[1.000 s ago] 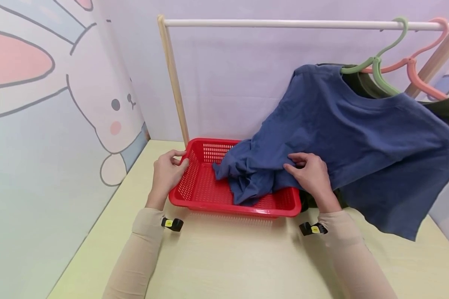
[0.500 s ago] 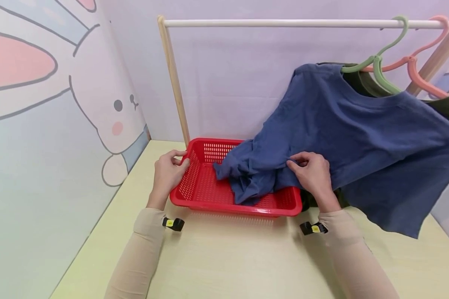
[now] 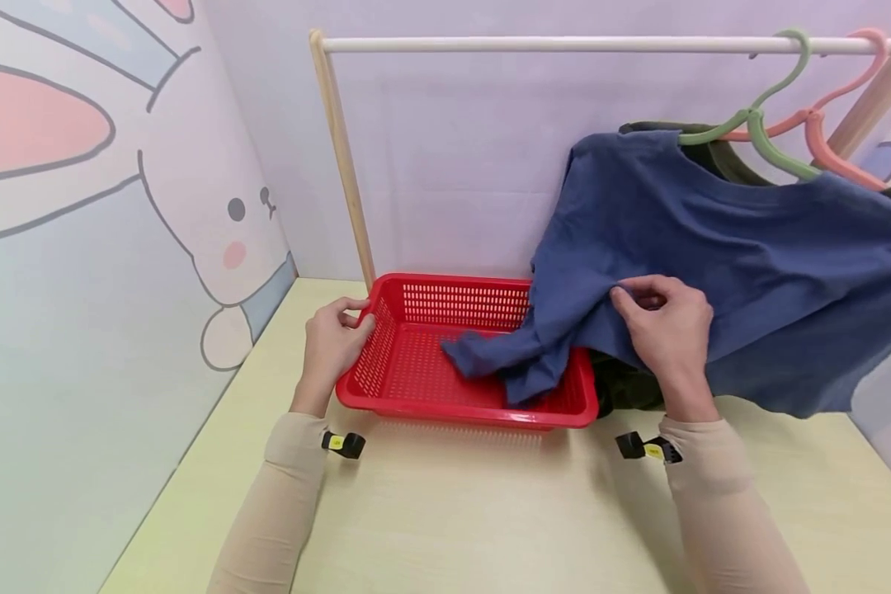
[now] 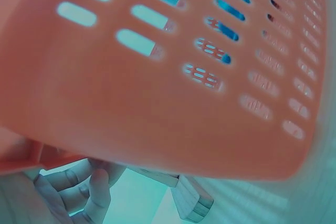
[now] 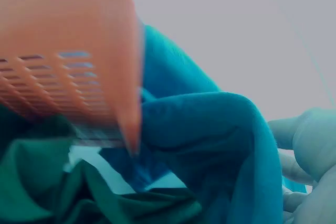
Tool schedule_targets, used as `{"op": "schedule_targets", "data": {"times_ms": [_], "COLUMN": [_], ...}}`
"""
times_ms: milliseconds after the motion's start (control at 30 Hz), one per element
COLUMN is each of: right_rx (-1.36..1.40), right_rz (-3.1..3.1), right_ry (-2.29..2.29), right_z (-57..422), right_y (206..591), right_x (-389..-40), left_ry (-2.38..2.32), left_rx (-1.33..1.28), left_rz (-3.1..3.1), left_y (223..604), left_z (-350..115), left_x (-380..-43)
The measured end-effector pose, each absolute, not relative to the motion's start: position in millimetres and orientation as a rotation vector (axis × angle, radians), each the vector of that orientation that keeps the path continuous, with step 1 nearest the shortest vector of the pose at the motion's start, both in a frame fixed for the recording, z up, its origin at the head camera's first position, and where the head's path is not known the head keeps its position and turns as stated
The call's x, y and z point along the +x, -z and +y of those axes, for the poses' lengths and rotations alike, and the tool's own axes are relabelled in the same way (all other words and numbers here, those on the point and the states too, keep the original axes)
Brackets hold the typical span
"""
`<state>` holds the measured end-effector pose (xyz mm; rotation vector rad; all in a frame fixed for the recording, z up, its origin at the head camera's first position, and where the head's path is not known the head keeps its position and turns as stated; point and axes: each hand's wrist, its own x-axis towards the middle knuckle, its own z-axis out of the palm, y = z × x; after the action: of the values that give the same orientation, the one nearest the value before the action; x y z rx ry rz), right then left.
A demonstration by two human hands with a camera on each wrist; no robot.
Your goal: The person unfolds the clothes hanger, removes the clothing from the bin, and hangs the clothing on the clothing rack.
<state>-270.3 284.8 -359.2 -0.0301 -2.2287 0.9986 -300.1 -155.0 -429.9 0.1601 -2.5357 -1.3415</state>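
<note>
A red plastic basket (image 3: 431,410) with slotted walls stands on the table. My left hand (image 3: 334,346) grips its left rim between thumb and fingers; in the left wrist view the curled fingers (image 4: 98,190) show under the rim. My right hand (image 3: 668,330) pinches a fold of a blue T-shirt (image 3: 742,247). The shirt hangs from a green hanger (image 3: 781,153), and its lower end trails over the basket's right side, with the tip lying inside. In the right wrist view the blue cloth (image 5: 210,129) drapes beside the basket wall (image 5: 63,35).
A rack with a white rail (image 3: 535,45) and wooden posts (image 3: 345,165) stands behind the basket. A pink hanger (image 3: 832,148) bears a dark green garment (image 3: 738,165) behind the blue shirt. Dark green cloth (image 3: 627,384) also shows low, right of the basket. A wall with a rabbit drawing borders the left.
My right hand has taken hold of the blue shirt and moved right and slightly up. Much of the cloth has come out of the basket. The left hand stays on the rim.
</note>
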Motion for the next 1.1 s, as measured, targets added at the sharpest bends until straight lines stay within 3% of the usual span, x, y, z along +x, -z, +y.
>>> {"op": "schedule_targets", "data": {"times_ms": [533,1100], "right_rx": [-0.244,-0.306], "right_rz": [-1.976,-1.884], "right_ry": [-1.128,-1.176], "right_z": [321,310], "right_y": [334,316], "right_x": [-262,-249], "left_ry": [1.342,1.344], "left_rx": [0.141,0.148], "left_rz": [-2.529,-2.521], "left_y": [429,430], "left_z": [-157,-158], "left_x": [-301,-301]}}
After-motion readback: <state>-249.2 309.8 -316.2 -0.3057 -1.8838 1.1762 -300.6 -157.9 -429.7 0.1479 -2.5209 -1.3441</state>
